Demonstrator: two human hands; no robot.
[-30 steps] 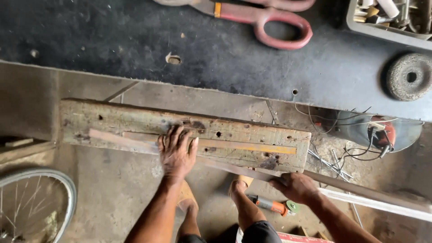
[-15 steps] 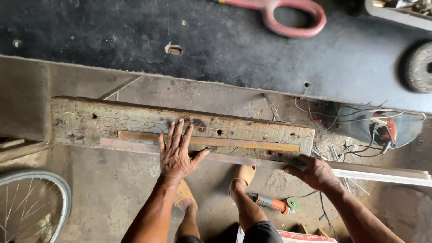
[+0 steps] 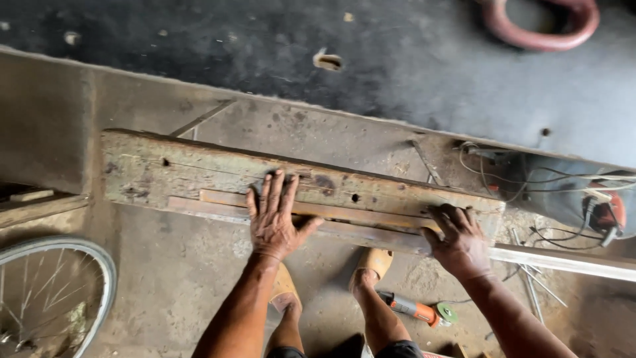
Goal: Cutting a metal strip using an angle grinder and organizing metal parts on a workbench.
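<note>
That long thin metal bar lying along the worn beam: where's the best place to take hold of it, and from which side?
Probably the free end of the long thin metal bar, which sticks out past the right end of the worn wooden beam. Come from the near side: nothing lies under that stretch, so fingers can wrap it. Elsewhere it lies flat on the beam, pressed by the left hand and right hand.

Two hands, left (image 3: 275, 215) and right (image 3: 459, 240), are counted on one worn timber beam (image 3: 199, 172), on which two thin strips (image 3: 344, 213) are laid. Also shown: two sandalled feet (image 3: 375, 263), one angle grinder (image 3: 417, 309), one bicycle wheel (image 3: 46, 298), one red hose loop (image 3: 540, 26).
</note>
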